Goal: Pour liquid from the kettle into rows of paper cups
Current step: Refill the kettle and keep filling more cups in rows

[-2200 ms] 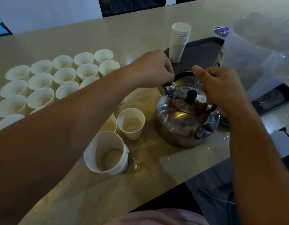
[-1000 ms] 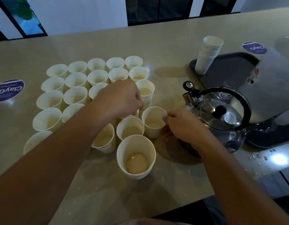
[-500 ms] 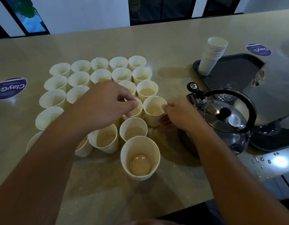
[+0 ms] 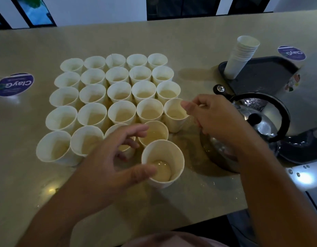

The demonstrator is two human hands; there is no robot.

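— What's in the cups?
— Pale liquid in the paper cups; the nearest cup stands apart, low-filled.
— Your hands?
— My left hand has opened, off the cups. My right hand still pinches a rim.
— The kettle?
— The kettle sits right, lidded, partly behind my wrist, by the tray.

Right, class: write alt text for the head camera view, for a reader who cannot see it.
Two hands hover over rows of paper cups on a beige counter: the left hand opens round the nearest cup, the right hand by another's rim. A steel kettle stands right.
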